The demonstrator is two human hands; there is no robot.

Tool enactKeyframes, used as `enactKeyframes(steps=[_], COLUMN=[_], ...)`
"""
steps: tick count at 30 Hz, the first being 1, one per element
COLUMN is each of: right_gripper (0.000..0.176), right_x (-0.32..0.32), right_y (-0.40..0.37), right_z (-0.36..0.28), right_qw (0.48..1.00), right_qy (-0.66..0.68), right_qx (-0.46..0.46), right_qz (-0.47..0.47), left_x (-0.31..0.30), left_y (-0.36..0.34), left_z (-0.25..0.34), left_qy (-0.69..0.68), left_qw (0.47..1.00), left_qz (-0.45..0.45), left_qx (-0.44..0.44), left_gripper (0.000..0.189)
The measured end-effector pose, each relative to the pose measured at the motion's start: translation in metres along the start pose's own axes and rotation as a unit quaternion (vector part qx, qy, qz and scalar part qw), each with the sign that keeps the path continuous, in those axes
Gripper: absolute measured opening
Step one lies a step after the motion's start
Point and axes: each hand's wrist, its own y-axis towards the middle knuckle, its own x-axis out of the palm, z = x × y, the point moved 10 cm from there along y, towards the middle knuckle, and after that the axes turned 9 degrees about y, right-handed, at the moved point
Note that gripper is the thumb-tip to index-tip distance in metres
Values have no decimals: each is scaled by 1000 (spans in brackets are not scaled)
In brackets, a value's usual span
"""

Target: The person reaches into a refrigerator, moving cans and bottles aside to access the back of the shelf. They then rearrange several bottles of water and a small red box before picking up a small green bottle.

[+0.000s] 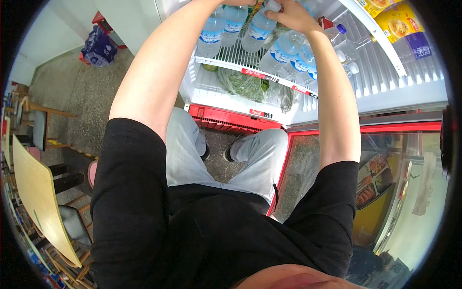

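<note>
My right hand (293, 16) is at the top of the view, its thumb and fingers closed at the capped neck of a clear water bottle (260, 30) with a blue-and-white label. The bottle leans on the wire fridge shelf (240, 54). My left hand (240, 2) is cut off by the top edge, above two similar water bottles (211, 33) on the left; its grip is hidden. More labelled bottles (281, 50) stand tilted beside my right wrist.
Below the shelf, bagged green vegetables (243, 84) lie in the fridge bottom. Yellow food packets (398, 24) sit on the door-side rack. The red-framed glass door (303, 164) stands open on the right. A wooden table (41, 197) is at left, and wrapped purple packages (98, 46) rest on the floor.
</note>
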Motion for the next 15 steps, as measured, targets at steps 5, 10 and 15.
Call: enactKeyframes(steps=[5,10,15], right_gripper=[55,56,56], right_x=[0,0,0], right_y=[0,1,1], right_z=[-1,-1,0], right_qw=[1000,1000,1000], right_qy=[4,-1,1], right_qx=[-8,-9,-15], right_qz=[1,-3,0], left_x=[-2,0,0], left_y=[0,1,0], left_z=[1,0,1], left_qy=[-5,-6,-18], left_qw=[1000,1000,1000], left_qz=[4,13,2], left_qx=[5,7,8], left_gripper=[44,43,42])
